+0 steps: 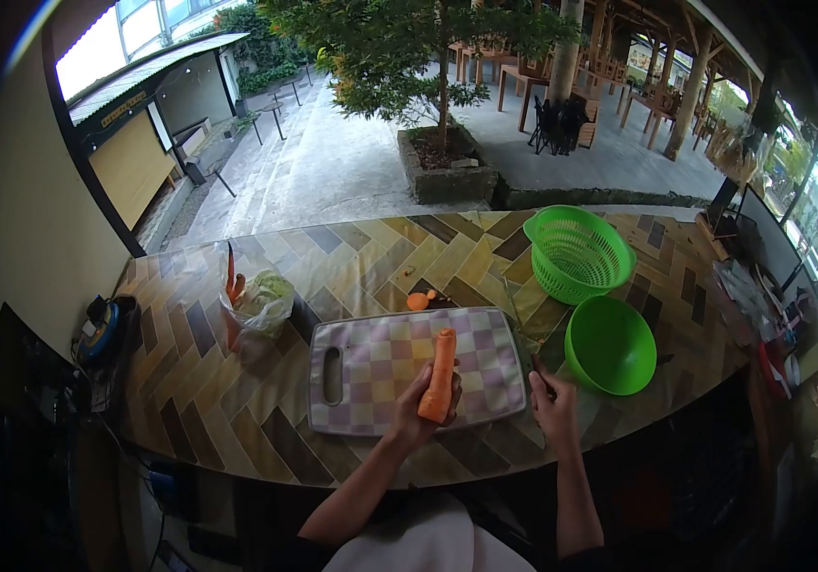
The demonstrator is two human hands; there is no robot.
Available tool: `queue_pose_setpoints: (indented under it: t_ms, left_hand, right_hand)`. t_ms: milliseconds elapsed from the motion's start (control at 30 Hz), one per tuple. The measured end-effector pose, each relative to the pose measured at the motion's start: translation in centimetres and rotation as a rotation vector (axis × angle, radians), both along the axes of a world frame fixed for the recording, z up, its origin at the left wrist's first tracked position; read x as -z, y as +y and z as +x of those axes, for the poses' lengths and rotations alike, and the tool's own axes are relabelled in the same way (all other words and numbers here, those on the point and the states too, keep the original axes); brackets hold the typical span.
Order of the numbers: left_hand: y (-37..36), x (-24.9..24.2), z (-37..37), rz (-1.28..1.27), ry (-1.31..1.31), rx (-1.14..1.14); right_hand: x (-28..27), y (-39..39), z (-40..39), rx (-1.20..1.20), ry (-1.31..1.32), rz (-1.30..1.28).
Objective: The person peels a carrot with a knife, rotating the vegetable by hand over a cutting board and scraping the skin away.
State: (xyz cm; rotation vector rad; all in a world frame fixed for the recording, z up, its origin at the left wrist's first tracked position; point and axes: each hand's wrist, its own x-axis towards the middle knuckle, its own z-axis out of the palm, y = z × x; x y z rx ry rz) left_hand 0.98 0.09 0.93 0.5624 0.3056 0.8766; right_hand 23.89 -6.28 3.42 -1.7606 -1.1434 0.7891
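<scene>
My left hand [413, 408] is wrapped round a thick orange carrot [440, 377], held upright over the checkered cutting board [380, 338]. The carrot's top end looks cut off. At the board's right edge, my right hand [554, 410] is closed on the dark handle of a knife [537, 364]. Its thin blade points away from me and is hard to make out against the tabletop. Just beyond the board's far edge lie cut carrot pieces [419, 301].
A green colander [576, 253] and a green bowl [609, 345] stand to the right. On the left, a clear plastic bag [264, 303] holds pale green vegetables, with orange-red ones beside it. Dark equipment [99, 334] sits at the left edge of the table [209, 410].
</scene>
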Motion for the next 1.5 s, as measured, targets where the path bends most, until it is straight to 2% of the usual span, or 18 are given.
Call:
queue_pose_setpoints:
  t_ms: [67, 167, 267, 367, 467, 567, 667, 767, 867, 900, 967, 1033, 1133, 1300, 1433, 1500]
  left_hand:
    - [0.0, 0.2, 0.2, 0.015, 0.006, -0.005]
    - [-0.1, 0.0, 0.4, 0.018, 0.028, -0.022]
    - [-0.1, 0.1, 0.4, 0.041, 0.026, -0.039]
    - [-0.2, 0.1, 0.4, 0.010, 0.037, -0.047]
    - [0.0, 0.3, 0.3, 0.025, 0.031, -0.031]
    - [0.0, 0.2, 0.3, 0.033, 0.040, -0.034]
    - [0.1, 0.3, 0.3, 0.035, 0.030, -0.031]
    - [-0.1, 0.2, 0.1, -0.093, 0.051, -0.075]
    - [0.3, 0.8, -0.4, -0.031, -0.108, -0.007]
    - [0.2, 0.7, -0.1, -0.027, -0.082, -0.041]
    - [0.0, 0.6, 0.4, -0.019, -0.028, -0.106]
    - [0.4, 0.7, -0.3, 0.056, -0.022, -0.031]
    - [0.4, 0.4, -0.5, 0.092, -0.010, -0.002]
    - [-0.1, -0.3, -0.4, 0.032, 0.040, -0.031]
    - [-0.1, -0.7, -0.6, 0.095, 0.059, 0.001]
    - [-0.2, -0.7, -0.5, 0.096, 0.105, -0.023]
  right_hand:
    - [0.0, 0.6, 0.6, 0.004, -0.056, -0.210]
    - [3.3, 1.0, 0.7, 0.067, -0.144, 0.172]
    - [4.1, 1.5, 0.7, 0.122, -0.140, 0.347]
    - [1.7, 1.3, 0.1, 0.149, -0.240, 0.264]
    - [2.8, 2.1, 0.8, 0.189, -0.518, 0.209]
    - [1.2, 2.1, 0.7, 0.148, -0.463, 0.137]
    - [-0.1, 1.3, -0.3, 0.145, -0.559, 0.104]
    - [-2.8, 0.1, -3.1, 0.123, -0.260, 0.313]
    - [-2.0, -1.2, -4.0, -0.177, -0.277, 0.266]
    - [-2.5, -1.7, -4.4, -0.346, -0.303, 0.277]
    - [-3.4, -2.5, -5.4, -0.527, -0.401, 0.267]
    - [-3.6, -2.7, -6.0, -0.665, -0.447, 0.227]
    - [-2.6, -2.7, -6.3, -0.678, -0.450, 0.196]
    - [-2.4, -2.5, -6.1, -0.646, -0.419, 0.294]
    - [-2.4, -2.1, -6.1, -0.658, -0.414, 0.365]
    - [-2.6, -2.2, -6.0, -0.678, -0.402, 0.282]
